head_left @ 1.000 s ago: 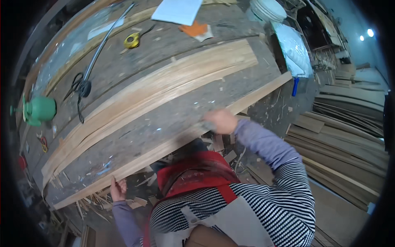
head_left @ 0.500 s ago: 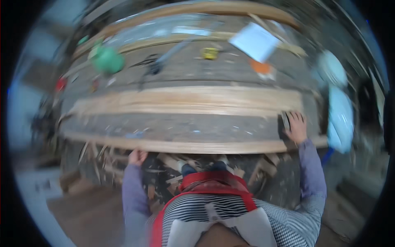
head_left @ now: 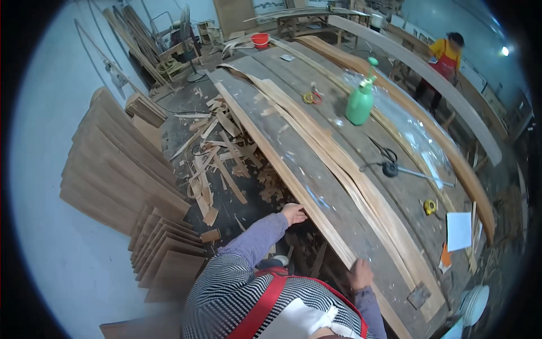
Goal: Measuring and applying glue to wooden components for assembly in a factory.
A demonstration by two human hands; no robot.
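A long, narrow wooden strip (head_left: 270,151) runs along the near edge of the workbench. My left hand (head_left: 293,214) grips its near edge around the middle, fingers partly under the wood. Farther right, my right hand (head_left: 361,275) is closed over the same strip, its fingertips on the upper face and its thumb hidden. Beyond it, thin sheets of wood veneer (head_left: 339,161) lie lengthwise on the bench. A small dark block (head_left: 419,295) rests on their right end, apart from my right hand.
On the bench are a green spray bottle (head_left: 359,101), scissors (head_left: 384,151), a yellow tape measure (head_left: 430,207) and a white sheet (head_left: 458,231). Wood offcuts (head_left: 217,152) litter the floor. Stacked boards (head_left: 116,169) lean at the left wall. A person (head_left: 444,65) stands at the far right.
The view has swung left along the bench. My right hand has left the dark block and now holds the strip. My left hand stays at the strip's near edge.
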